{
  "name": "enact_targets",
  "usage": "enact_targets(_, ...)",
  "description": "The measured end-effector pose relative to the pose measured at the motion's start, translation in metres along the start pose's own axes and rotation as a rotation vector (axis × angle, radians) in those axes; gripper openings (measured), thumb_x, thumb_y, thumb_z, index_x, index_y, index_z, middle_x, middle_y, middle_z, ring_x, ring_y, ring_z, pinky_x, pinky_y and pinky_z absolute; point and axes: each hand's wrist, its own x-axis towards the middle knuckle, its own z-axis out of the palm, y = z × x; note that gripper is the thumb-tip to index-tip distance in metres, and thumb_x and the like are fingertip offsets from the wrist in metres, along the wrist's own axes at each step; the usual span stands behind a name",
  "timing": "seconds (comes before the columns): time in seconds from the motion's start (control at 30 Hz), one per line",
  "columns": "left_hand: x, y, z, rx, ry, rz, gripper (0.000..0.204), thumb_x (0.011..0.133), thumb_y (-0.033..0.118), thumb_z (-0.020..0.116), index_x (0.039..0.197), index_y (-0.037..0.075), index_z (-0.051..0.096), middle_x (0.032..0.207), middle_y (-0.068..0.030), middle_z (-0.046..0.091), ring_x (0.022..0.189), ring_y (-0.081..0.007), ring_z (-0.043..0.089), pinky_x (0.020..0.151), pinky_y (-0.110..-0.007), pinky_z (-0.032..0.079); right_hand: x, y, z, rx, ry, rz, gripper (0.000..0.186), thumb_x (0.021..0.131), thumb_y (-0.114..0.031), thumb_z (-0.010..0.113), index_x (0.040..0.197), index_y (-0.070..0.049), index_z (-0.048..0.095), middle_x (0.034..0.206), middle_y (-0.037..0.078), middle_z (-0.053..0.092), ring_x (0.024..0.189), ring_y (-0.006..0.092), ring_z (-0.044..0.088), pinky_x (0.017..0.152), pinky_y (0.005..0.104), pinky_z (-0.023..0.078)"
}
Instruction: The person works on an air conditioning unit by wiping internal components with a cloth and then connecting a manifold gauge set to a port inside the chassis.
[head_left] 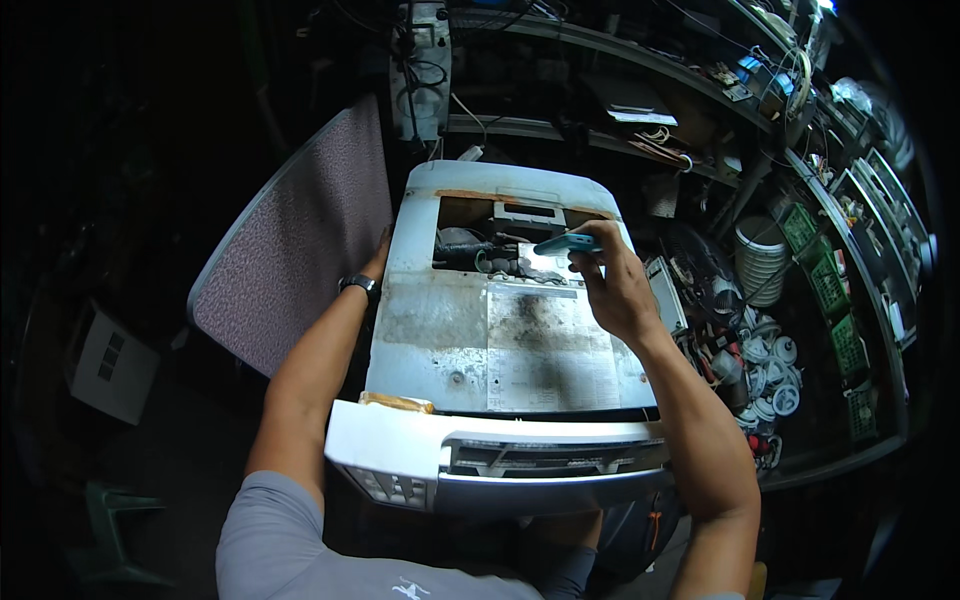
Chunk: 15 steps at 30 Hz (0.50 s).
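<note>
In front of me stands a boxy white metal appliance (pixel 420 340) that looks like a window air conditioner, stained and rusty on top. A rectangular opening in its top shows dark tubing (pixel 465 252) and other inner parts. My right hand (pixel 615 275) holds a blue-green phone (pixel 567 244) over the opening, and bright light falls on the parts below. My left hand (pixel 381 254) is at the far left side of the casing, its fingers hidden behind the edge. A white front panel (pixel 395 440) with louvres faces me, with a yellowish-brown item (pixel 397 402) on its left end.
A pinkish patterned board (pixel 300 225) leans close on the left. To the right are a fan (pixel 705 270), a white ribbed bucket (pixel 760 262), a pile of white round parts (pixel 770 375) and green baskets (pixel 828 280). Shelves (pixel 600 45) run along the back.
</note>
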Motion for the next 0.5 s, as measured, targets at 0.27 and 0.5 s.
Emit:
enact_targets(0.27,-0.091,0.061,-0.004,0.676,0.094,0.421,0.035,0.100,0.019,0.062,0.128,0.000,0.067,0.119,-0.0155,0.073,0.110,-0.0226,0.068,0.098,-0.035,0.051,0.017,0.007,-0.025,0.097,-0.058,0.009,0.032,0.096,-0.003,0.067,0.121,-0.003,0.047,0.096,0.021,0.068,0.084,0.0364,0.071,0.071,0.0430,0.057)
enact_targets(0.5,-0.182,0.180,0.024,0.570,0.266,0.210,0.027,0.102,0.015,0.062,0.122,0.001,0.071,0.118,-0.0107,0.073,0.110,-0.0191,0.067,0.097,-0.033,0.051,0.029,-0.001,-0.050,0.021,-0.184,0.054,0.025,0.103,-0.008,0.060,0.122,-0.005,0.044,0.101,0.017,0.070,0.087,0.0258,0.075,0.073,0.0379,0.059)
